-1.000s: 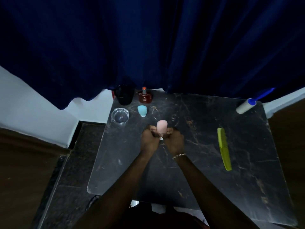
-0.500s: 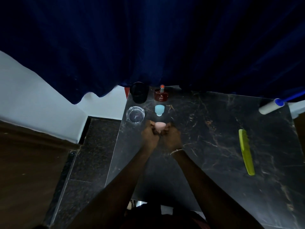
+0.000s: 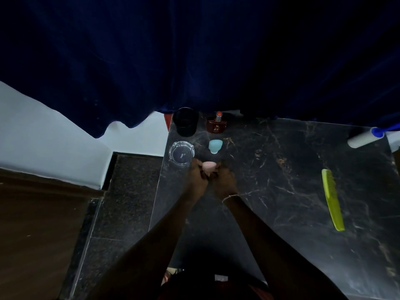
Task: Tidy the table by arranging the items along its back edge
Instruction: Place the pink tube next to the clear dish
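Observation:
A pink sponge [image 3: 208,165] is held between my left hand [image 3: 198,177] and my right hand [image 3: 225,180], both curled around it above the dark marble table [image 3: 270,191]. Just beyond it lies a light blue sponge [image 3: 215,146]. A clear glass ashtray [image 3: 181,153] sits left of my hands. At the back edge stand a black cup [image 3: 186,121] and a dark red perfume bottle [image 3: 217,124]. A yellow-green comb [image 3: 332,199] lies to the right, and a white roller with a blue handle [image 3: 365,137] rests at the back right corner.
A dark blue curtain [image 3: 194,57] hangs over the table's back edge. The table's left edge [image 3: 159,182] drops to a dark speckled floor [image 3: 121,202]. A white wall [image 3: 43,135] lies at the left.
Both hands have carried the pink sponge toward the back left, closer to the ashtray and blue sponge. The sponge now shows lower between the fingers. The camera view shifted left.

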